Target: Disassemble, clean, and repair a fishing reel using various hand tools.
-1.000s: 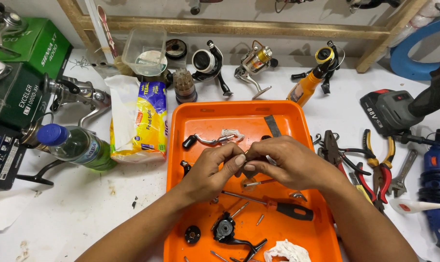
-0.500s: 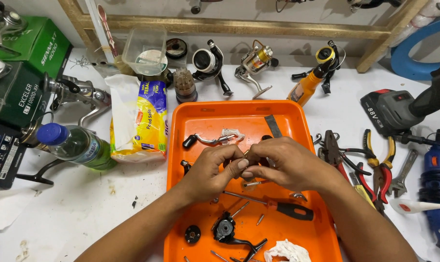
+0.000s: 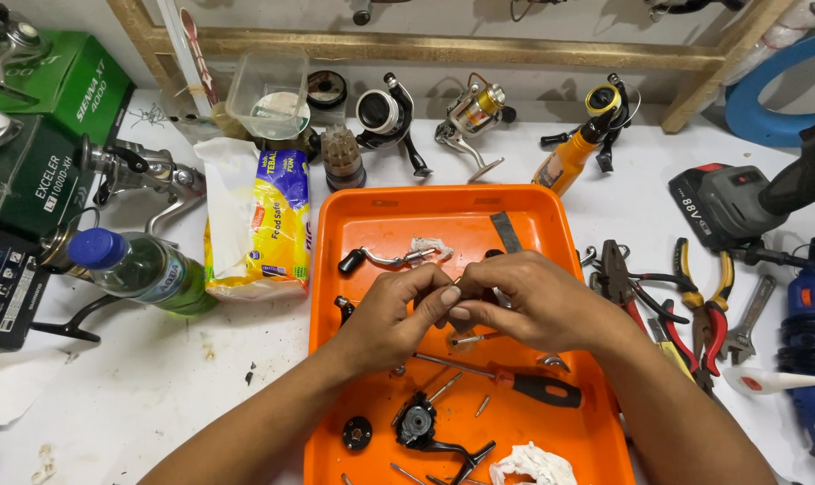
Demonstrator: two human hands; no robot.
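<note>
Two bare hands meet over the middle of the shallow orange plastic tray [image 3: 362, 211] on the white workbench [image 3: 156, 386]. Left hand [image 3: 391, 316] and right hand [image 3: 524, 301] touch at the fingertips, both pinched shut on a small part [image 3: 457, 281]; it's mostly hidden, can't tell its kind. On the tray just below the hands: black-handled screwdriver [image 3: 515, 382], lying flat. Nearer the front edge: black reel body with crank arm [image 3: 425, 427], round black cap [image 3: 357, 433], crumpled white rag [image 3: 531, 465], loose screws scattered between. Behind the hands: bent metal handle with black knob [image 3: 376, 260]. Right of the tray, well apart from the hands: red-handled pliers [image 3: 708, 310]. Left of it: clear bottle with blue cap [image 3: 133, 268] on its side, yellow-and-white bag [image 3: 259, 224].
</note>
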